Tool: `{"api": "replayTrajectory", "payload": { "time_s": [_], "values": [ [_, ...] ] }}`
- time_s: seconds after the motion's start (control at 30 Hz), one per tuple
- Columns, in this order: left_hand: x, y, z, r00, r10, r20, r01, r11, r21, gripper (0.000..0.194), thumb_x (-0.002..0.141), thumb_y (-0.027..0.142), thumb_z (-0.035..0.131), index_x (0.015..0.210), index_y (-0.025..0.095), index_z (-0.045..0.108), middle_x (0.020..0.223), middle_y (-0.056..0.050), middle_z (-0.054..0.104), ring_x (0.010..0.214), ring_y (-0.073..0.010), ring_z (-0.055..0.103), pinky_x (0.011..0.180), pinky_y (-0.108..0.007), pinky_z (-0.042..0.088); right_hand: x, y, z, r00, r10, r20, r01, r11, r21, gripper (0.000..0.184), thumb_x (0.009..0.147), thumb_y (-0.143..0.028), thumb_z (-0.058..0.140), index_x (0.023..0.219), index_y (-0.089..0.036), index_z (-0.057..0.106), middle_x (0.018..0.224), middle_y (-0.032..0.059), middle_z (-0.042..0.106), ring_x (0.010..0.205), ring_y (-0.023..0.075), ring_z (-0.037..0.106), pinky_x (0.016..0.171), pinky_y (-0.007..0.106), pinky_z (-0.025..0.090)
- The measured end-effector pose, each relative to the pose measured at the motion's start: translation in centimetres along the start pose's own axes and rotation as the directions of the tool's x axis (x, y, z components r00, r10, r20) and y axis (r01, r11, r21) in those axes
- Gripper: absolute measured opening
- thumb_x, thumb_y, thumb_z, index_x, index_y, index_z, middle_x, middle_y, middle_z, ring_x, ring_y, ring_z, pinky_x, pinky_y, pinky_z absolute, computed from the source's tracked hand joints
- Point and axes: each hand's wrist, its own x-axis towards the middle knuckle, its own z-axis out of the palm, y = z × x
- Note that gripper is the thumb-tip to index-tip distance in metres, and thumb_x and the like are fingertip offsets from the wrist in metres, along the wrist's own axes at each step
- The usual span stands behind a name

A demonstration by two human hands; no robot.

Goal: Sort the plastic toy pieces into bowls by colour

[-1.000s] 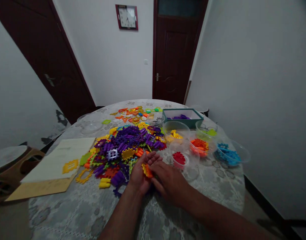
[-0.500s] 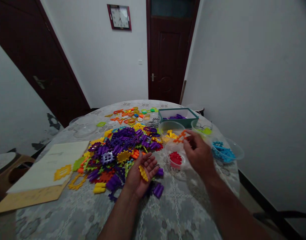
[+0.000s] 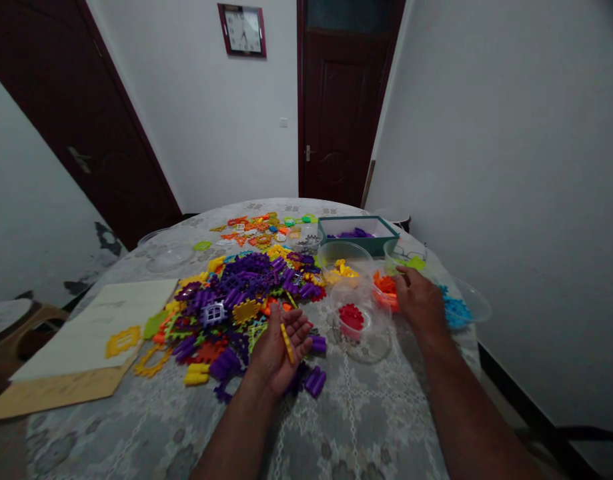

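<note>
White walls, dark door. Round table, patterned grey-white cover. Mixed toy-piece pile mid-table. Right hand at clear tub of orange pieces; fingers curled, grip can't be told; knuckle bump might tip tub. Left hand palm up, fingers loosely spread; yellow piece on it, likely to slide if palm tilts.

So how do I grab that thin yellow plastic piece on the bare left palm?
I'd pinch the thin yellow plastic piece around its middle, a thumb on one side and a finger on the other, coming down from above. It shows its narrow edge to us, so its faces likely point sideways, and the open, upturned left hand blocks the way from below.
</note>
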Motion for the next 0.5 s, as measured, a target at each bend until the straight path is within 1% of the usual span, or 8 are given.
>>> {"api": "replayTrajectory", "payload": {
  "time_s": [0.07,0.13,0.2,0.27,0.3,0.37,0.43,0.5],
  "values": [
    [0.1,-0.1,0.0,1.000,0.006,0.000,-0.006,1.000,0.010,0.043,0.099,0.053,0.057,0.103,0.011,0.066,0.086,-0.010,0.072,0.069,-0.0164,0.072,0.057,-0.027,0.062,-0.2,-0.3,-0.3,0.999,-0.030,-0.021,0.030,0.999,0.021,0.037,0.098,-0.035,0.045,0.116,-0.018,0.073,0.109,0.0127,0.078,0.096,0.0269,0.071,0.090,0.041,0.053],
    [0.1,-0.2,0.0,1.000,0.011,-0.003,-0.011,1.000,0.014,0.038,0.100,0.049,0.058,0.103,0.011,0.066,0.086,-0.010,0.072,0.070,-0.0163,0.072,0.057,-0.027,0.062,-0.8,-1.1,-0.6,0.994,-0.092,-0.059,0.096,0.993,0.066,0.034,0.098,-0.033,0.046,0.112,-0.018,0.073,0.108,0.0127,0.077,0.099,0.0272,0.070,0.093,0.042,0.052],
    [0.1,-0.3,0.0,1.000,0.007,0.002,-0.007,1.000,0.010,0.033,0.101,0.043,0.059,0.102,0.011,0.066,0.087,-0.010,0.072,0.071,-0.0171,0.073,0.059,-0.028,0.063,-1.8,-2.3,-1.0,0.977,-0.182,-0.109,0.196,0.971,0.139,0.030,0.098,-0.030,0.048,0.109,-0.018,0.073,0.106,0.0122,0.077,0.100,0.0266,0.069,0.094,0.042,0.053],
    [0.0,-0.4,0.0,1.000,-0.014,0.019,0.014,1.000,-0.011,0.029,0.102,0.038,0.058,0.101,0.011,0.066,0.089,-0.012,0.072,0.074,-0.0190,0.074,0.061,-0.030,0.063,-3.1,-4.0,-1.4,0.946,-0.291,-0.139,0.317,0.921,0.226,0.024,0.098,-0.027,0.051,0.109,-0.020,0.071,0.102,0.0107,0.077,0.096,0.0254,0.069,0.091,0.042,0.054],
    [0.0,-0.4,0.0,0.999,-0.028,0.032,0.029,0.999,-0.028,0.028,0.102,0.036,0.056,0.101,0.010,0.066,0.089,-0.012,0.072,0.075,-0.0202,0.074,0.063,-0.032,0.064,-3.8,-4.9,-1.6,0.924,-0.357,-0.141,0.382,0.885,0.267,0.022,0.098,-0.024,0.053,0.111,-0.021,0.070,0.100,0.0099,0.076,0.095,0.0250,0.069,0.090,0.042,0.055],
    [0.0,-0.3,-0.1,0.997,-0.051,0.060,0.055,0.996,-0.068,0.025,0.102,0.031,0.054,0.100,0.009,0.067,0.089,-0.013,0.072,0.077,-0.0219,0.075,0.066,-0.034,0.064,-5.2,-6.7,-2.1,0.858,-0.498,-0.125,0.508,0.792,0.339,0.021,0.096,-0.020,0.057,0.114,-0.024,0.068,0.100,0.0090,0.076,0.095,0.0252,0.069,0.090,0.043,0.054],
    [-0.1,-0.2,-0.2,0.995,-0.052,0.085,0.061,0.993,-0.105,0.023,0.099,0.025,0.052,0.100,0.008,0.068,0.089,-0.015,0.072,0.078,-0.0228,0.075,0.069,-0.036,0.064,-6.4,-8.4,-2.4,0.771,-0.630,-0.092,0.607,0.685,0.403,0.026,0.094,-0.016,0.060,0.118,-0.025,0.066,0.103,0.0092,0.075,0.096,0.0256,0.069,0.091,0.044,0.054],
    [0.0,-0.2,-0.3,0.994,-0.039,0.102,0.052,0.990,-0.134,0.021,0.096,0.020,0.053,0.100,0.007,0.069,0.090,-0.015,0.073,0.078,-0.0228,0.075,0.072,-0.036,0.064,-7.4,-9.8,-2.5,0.673,-0.739,-0.039,0.666,0.582,0.467,0.032,0.093,-0.013,0.060,0.123,-0.024,0.064,0.104,0.0092,0.075,0.095,0.0248,0.068,0.089,0.043,0.054]
  ]
}}
